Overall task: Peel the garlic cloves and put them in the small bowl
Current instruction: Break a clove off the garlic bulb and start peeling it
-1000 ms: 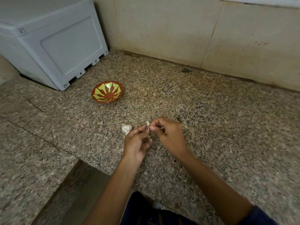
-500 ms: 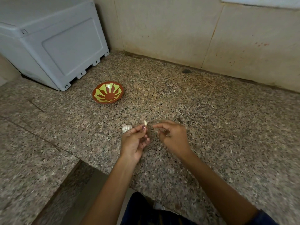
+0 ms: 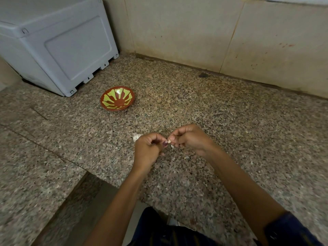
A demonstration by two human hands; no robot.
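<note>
both hands curled, left hand [image 3: 148,148] and right hand [image 3: 190,139] pinching one garlic clove [image 3: 169,141] between them, nearer than the small bowl [image 3: 117,98]; no readable writing.

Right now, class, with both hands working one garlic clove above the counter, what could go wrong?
The garlic clove is pinched only at the fingertips of the left hand and right hand; it could slip onto the speckled counter. Loose skin may fall there and be hard to spot. The small bowl stands well away, so the carry risks a drop.
</note>
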